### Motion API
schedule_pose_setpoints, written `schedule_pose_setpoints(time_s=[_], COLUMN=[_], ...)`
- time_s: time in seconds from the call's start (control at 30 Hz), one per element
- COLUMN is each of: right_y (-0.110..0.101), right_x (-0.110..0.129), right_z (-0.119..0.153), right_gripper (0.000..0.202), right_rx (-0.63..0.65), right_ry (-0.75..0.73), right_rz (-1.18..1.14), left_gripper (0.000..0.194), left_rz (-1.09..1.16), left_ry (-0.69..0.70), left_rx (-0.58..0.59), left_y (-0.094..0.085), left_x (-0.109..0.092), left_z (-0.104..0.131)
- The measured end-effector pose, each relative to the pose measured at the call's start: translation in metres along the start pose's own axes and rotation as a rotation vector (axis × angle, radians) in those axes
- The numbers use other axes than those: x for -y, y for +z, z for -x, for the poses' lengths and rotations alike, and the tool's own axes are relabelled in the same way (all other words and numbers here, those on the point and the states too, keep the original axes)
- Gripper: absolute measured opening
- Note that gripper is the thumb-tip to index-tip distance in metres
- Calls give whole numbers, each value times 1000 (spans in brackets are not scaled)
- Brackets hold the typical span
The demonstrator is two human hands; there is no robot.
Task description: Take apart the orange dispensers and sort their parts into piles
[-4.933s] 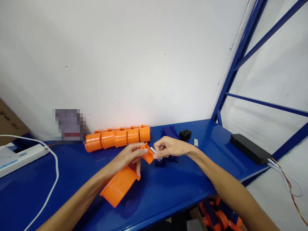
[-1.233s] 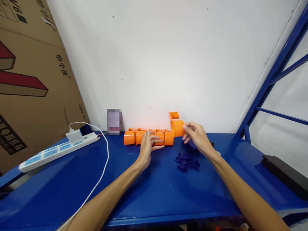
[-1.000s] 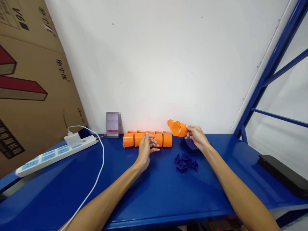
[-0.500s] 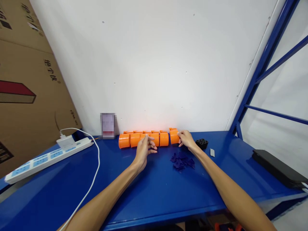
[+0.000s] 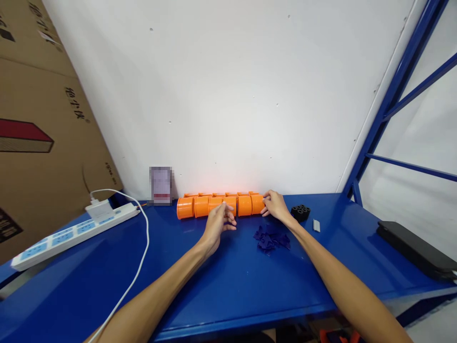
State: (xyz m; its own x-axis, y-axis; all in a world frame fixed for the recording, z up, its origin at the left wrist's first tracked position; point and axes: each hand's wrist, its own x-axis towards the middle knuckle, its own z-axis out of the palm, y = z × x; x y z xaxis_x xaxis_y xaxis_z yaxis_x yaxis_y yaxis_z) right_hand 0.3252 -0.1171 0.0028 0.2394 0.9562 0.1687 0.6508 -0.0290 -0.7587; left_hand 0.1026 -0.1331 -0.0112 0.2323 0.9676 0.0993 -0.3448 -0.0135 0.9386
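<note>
Several orange plastic cup-shaped pieces [image 5: 185, 208] lie on their sides in a row against the white wall, flat tabs along their back edges. My right hand [image 5: 276, 207] has its fingertips and thumb on the right end of the last orange cup [image 5: 257, 204], which sits beside the one to its left. In front of the row's middle, my left hand [image 5: 217, 226] has loosely bent fingers spread apart, with nothing in them. It partly hides two of the orange pieces. Small dark-blue plastic pieces [image 5: 267, 239] are heaped on the blue table [image 5: 228, 295] between my forearms.
A black part with round holes [image 5: 300, 212] and a small light-grey piece [image 5: 316, 225] lie right of my right hand. A black flat case [image 5: 416, 247] rests far right. At left are a power strip [image 5: 67, 238], a white cable [image 5: 145, 238] and a large cardboard box [image 5: 53, 143].
The last orange cup has moved left in my right hand, closing the gap to the row and straightening into line. My left hand has barely shifted.
</note>
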Motion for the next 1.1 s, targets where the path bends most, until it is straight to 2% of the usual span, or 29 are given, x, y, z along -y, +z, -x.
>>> schedule_pose_setpoints(time_s=[0.37, 0.6, 0.7, 0.8, 0.93, 1.03, 1.1], right_y=[-7, -6, -7, -18, -55, -87, -107], right_x=[15, 15, 18, 25, 37, 31, 16], right_z=[16, 19, 20, 23, 44, 83, 119], right_gripper=[23, 28, 29, 29, 53, 54, 49], right_rx=[-49, -42, -81, -225, -584, -811, -864], right_ry=[-143, -178, -198, -264, -356, -417, -415], right_rz=[488, 564, 557, 496, 220, 34, 11], left_gripper=[34, 32, 29, 22, 16, 6, 2], left_rz=[-118, -178, -183, -173, -164, -171, -170], left_ry=[-13, 41, 46, 56, 70, 75, 73], left_rx=[66, 82, 82, 62, 31, 23, 26], left_y=[0, 0, 0, 0, -2, -3, -3], left_x=[0, 1, 1, 0, -2, -5, -7], left_z=[-1, -3, -3, -2, -3, -3, -1])
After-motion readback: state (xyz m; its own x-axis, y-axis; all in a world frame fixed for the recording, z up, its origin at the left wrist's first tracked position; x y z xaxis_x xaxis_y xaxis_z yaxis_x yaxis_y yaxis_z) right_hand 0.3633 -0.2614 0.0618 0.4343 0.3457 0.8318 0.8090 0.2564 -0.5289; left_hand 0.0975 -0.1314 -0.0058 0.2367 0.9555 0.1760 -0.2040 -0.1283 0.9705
